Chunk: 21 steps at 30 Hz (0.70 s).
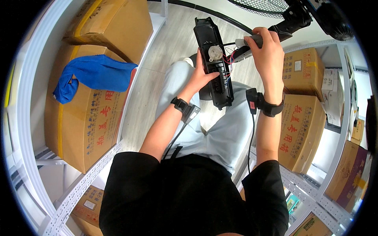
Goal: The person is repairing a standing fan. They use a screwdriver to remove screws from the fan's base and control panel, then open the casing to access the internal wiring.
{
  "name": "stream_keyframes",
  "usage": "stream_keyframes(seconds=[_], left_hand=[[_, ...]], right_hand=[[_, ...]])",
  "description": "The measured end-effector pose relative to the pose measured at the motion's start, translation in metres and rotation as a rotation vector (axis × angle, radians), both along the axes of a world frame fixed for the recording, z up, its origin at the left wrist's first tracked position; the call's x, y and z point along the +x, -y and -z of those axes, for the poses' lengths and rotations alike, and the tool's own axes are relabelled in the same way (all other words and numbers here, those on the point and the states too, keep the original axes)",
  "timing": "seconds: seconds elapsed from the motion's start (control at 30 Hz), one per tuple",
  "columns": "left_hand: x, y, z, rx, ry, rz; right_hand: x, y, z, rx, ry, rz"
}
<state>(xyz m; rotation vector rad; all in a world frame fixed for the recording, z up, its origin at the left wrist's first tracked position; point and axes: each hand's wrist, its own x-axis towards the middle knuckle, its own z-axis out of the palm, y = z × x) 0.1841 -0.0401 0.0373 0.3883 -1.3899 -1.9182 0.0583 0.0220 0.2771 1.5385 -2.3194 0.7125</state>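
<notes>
My left hand [200, 76] grips the edge of a long black plastic housing [205, 33], thumb across its open inner side. A round whitish part [215, 53] sits in the housing, with thin red and blue wires [230, 59] beside it and a row of small parts below. In my right hand [267, 51] is a screwdriver [256, 40] with a grey handle. Its dark shaft points left toward the round part; whether the tip touches a screw is too small to tell. Behind the screwdriver runs a black fan arm [283, 29].
A fan's wire guard [262, 4] and a dark rounded fan part [334, 23] hang at the upper right. Cardboard boxes [78, 126] fill the left shelf, one draped with a blue cloth [96, 70]. More boxes [301, 131] stand on the right shelf. Wrist straps with cables are on both arms.
</notes>
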Motion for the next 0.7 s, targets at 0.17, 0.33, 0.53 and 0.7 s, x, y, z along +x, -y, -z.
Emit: stream_keyframes(seconds=[0.17, 0.33, 0.53, 0.7], left_hand=[[-0.004, 0.001, 0.007, -0.11, 0.067, -0.063], [-0.002, 0.001, 0.013, -0.019, 0.091, -0.023], [-0.001, -0.001, 0.007, -0.057, 0.066, -0.083], [0.003, 0.001, -0.015, -0.196, 0.059, -0.164]], right_hand=[[0.007, -0.005, -0.003, -0.101, 0.033, -0.07], [0.008, -0.012, -0.005, -0.176, 0.023, -0.099], [0.011, -0.022, -0.013, -0.253, 0.096, -0.09], [0.015, -0.042, -0.013, -0.196, 0.247, -0.014]])
